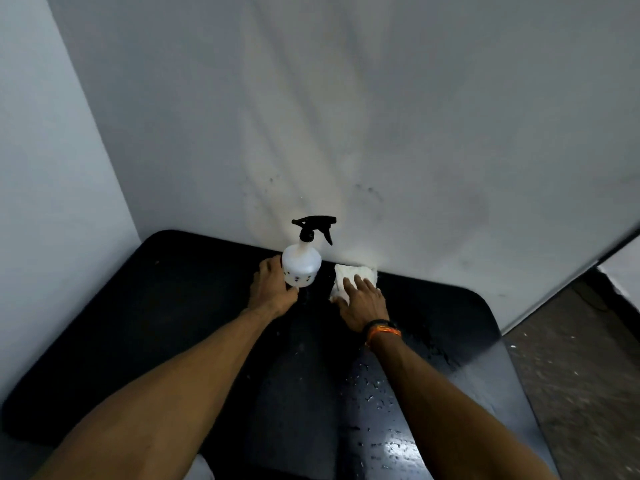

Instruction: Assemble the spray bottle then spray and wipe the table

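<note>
While both arms reach to the far edge of the black surface (173, 306), one hand grips the bottle and the other presses the cloth.

Left hand (272, 289) wraps the base of the upright white spray bottle (300, 263), black trigger head on, by the wall (381, 116). Right hand (363, 303), fingers (360, 284) spread flat, rests on the white cloth (349, 273) just beside it. Droplets (377, 393) speckle the near right side.

Left hand (273, 289) on spray bottle (300, 263), right hand (363, 303) flat on cloth (353, 271)
</note>
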`<control>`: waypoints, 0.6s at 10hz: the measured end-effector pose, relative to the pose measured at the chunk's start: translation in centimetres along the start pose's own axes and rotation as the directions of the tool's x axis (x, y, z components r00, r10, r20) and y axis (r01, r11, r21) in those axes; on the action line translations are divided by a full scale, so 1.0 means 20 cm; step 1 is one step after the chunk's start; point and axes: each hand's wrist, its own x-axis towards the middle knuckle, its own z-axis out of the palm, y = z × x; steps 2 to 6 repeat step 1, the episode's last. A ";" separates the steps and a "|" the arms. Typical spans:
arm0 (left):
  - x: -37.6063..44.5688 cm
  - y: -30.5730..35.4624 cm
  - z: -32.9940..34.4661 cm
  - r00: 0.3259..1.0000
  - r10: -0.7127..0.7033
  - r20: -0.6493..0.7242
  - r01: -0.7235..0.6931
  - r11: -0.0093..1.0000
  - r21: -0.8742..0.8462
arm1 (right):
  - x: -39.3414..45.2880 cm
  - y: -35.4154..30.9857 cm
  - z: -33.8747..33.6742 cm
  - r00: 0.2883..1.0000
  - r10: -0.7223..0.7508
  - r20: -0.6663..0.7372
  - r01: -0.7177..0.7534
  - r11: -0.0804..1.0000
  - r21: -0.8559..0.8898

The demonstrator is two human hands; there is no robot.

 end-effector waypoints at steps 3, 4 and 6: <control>-0.13 0.06 -0.03 0.999 0.033 0.028 -0.036 0.994 0.106 | -0.09 -0.03 -0.11 0.999 -0.002 -0.046 0.004 1.000 0.025; -0.13 0.06 -0.03 0.999 0.033 0.028 -0.036 0.994 0.106 | -0.09 -0.03 -0.11 0.999 -0.002 -0.046 0.004 1.000 0.025; -0.13 0.06 -0.03 0.999 0.033 0.028 -0.036 0.994 0.106 | -0.09 -0.03 -0.11 0.999 -0.002 -0.046 0.004 1.000 0.025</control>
